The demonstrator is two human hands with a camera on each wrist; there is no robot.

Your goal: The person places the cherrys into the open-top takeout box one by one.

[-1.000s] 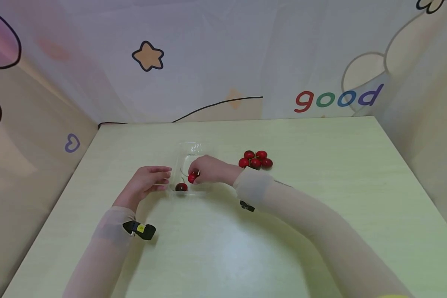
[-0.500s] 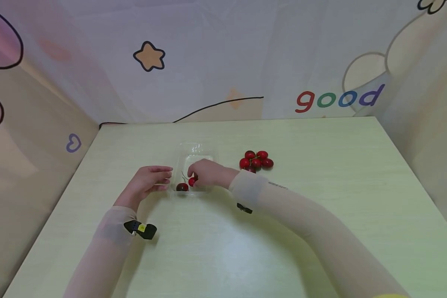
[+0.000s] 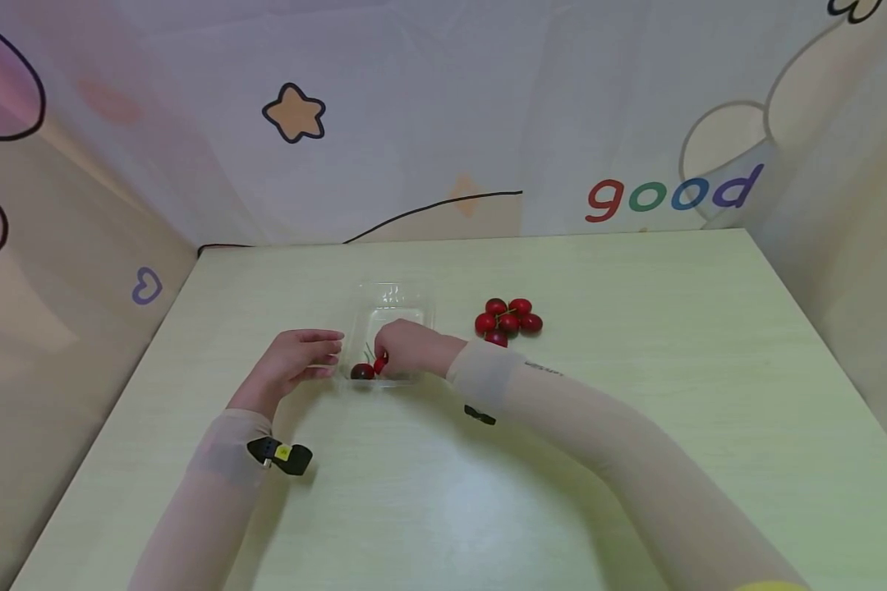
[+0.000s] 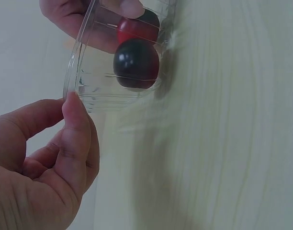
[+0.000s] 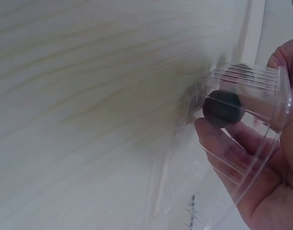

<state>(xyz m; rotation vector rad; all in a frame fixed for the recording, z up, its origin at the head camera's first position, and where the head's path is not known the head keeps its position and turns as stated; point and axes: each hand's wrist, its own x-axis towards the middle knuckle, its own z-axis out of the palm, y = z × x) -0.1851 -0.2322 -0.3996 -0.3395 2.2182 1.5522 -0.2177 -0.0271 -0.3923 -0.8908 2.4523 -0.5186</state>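
A clear plastic box (image 3: 397, 292) lies on the table, left of centre in the head view. My left hand (image 3: 290, 365) pinches its left rim between thumb and fingertips, as the left wrist view shows. Inside the near end, my right hand (image 3: 415, 348) holds a red cherry (image 3: 380, 364) with its fingertips, low by the floor of the box. A darker cherry (image 3: 362, 372) lies in the near left corner beside it; in the left wrist view this dark cherry (image 4: 136, 63) partly covers the held one. Green stems rise from the pair. The right fingers partly hide the held cherry.
Several red cherries (image 3: 508, 322) lie clustered on the pale wooden table (image 3: 458, 492), right of the box and just beyond the right sleeve. Printed cloth (image 3: 414, 123) closes off the back and both sides.
My right hand has shifted slightly toward the near end of the box and lower, bringing its cherry beside the dark one. The left hand stays at the rim.
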